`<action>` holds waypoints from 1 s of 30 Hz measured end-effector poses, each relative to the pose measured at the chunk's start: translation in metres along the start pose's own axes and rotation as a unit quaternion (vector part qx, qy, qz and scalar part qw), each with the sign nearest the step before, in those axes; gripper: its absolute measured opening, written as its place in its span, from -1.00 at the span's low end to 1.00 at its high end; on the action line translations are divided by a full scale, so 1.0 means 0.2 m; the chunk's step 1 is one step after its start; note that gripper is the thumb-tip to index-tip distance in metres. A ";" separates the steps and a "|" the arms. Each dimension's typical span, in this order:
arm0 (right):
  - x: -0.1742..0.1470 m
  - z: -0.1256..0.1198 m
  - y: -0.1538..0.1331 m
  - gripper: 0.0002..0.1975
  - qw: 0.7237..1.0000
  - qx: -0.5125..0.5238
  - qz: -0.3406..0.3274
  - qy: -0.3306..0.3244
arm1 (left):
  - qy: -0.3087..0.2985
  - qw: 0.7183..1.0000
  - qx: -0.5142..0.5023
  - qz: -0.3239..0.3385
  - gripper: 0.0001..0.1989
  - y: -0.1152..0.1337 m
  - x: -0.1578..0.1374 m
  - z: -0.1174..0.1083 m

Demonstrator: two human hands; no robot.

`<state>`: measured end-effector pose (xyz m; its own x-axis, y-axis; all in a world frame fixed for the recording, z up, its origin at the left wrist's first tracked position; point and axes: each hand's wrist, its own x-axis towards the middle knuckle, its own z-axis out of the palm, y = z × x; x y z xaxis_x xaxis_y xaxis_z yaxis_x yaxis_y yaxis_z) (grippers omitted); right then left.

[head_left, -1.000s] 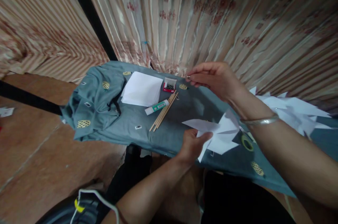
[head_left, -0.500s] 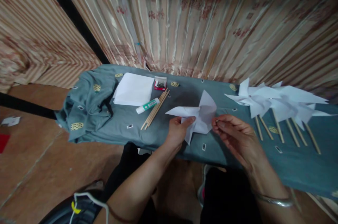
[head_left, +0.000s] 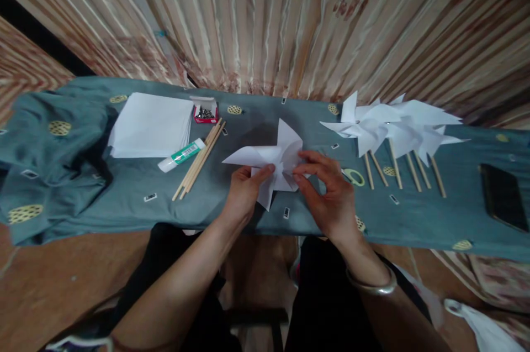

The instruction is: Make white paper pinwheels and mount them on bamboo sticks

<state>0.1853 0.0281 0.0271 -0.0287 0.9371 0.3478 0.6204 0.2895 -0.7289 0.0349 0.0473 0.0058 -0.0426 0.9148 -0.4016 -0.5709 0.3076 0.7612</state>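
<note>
A white paper pinwheel with folded blades is held just over the cloth in front of me. My left hand grips it from the lower left, its thumb pressed down near the centre. At the right side of the pinwheel, my right hand is closed in a pinch, its fingertips close against the paper. A tiny metal tack showed in that pinch a moment ago; now the fingertips largely hide it. To the left lie several thin wooden sticks, with a glue stick touching them.
A stack of white paper and an open red box of small metal tacks stand at the back left. Several finished pinwheels on sticks lie at right, near green-handled scissors. A black phone rests at far right.
My view has swung right, bringing the scissors and phone into sight. My right hand has come closer to the pinwheel, its fingertips now at the paper. My left hand keeps its grip.
</note>
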 end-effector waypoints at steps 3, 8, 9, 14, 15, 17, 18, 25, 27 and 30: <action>0.01 0.02 0.01 -0.94 1.000 0.003 0.011 0.011 | -0.006 1.000 -0.010 0.003 -0.70 -0.01 0.00 0.01; 0.01 0.05 0.02 -0.93 0.999 0.025 0.030 -0.009 | -0.010 1.000 -0.013 0.000 -0.76 -0.02 0.01 0.01; 0.01 0.05 0.03 -0.93 0.999 0.023 0.032 -0.011 | -0.009 1.000 -0.009 0.002 -0.76 -0.02 0.00 0.01; 0.01 0.06 0.04 -0.93 0.998 0.034 0.052 -0.012 | -0.010 1.000 -0.011 0.006 -0.77 -0.02 -0.01 0.01; 0.01 0.06 0.05 -0.93 0.998 0.039 0.054 -0.014 | -0.011 1.000 -0.015 0.006 -0.76 -0.02 -0.01 0.02; 0.01 0.07 0.05 -0.93 0.997 0.049 0.057 -0.017 | -0.012 1.000 -0.019 0.009 -0.77 -0.02 -0.01 0.02; 0.02 0.07 0.05 -0.93 0.997 0.054 0.058 -0.018 | -0.014 1.000 -0.019 0.010 -0.78 -0.02 -0.01 0.02; 0.02 0.11 0.07 -0.93 0.994 0.106 0.037 0.002 | -0.034 0.999 -0.020 0.011 -0.81 -0.02 -0.01 0.01; 0.02 0.11 0.08 -0.94 0.994 0.105 0.036 -0.003 | -0.031 0.999 -0.017 0.015 -0.82 -0.03 -0.01 0.00; 0.02 0.11 0.08 -0.94 0.994 0.098 0.036 -0.010 | -0.030 0.999 -0.007 0.020 -0.82 -0.03 -0.01 -0.01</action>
<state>0.1780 0.0412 0.0044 -0.0071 0.9597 0.2808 0.4566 0.2530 -0.8530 0.0377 0.0440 0.0009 -0.0169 0.9402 -0.3402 -0.5807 0.2678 0.7688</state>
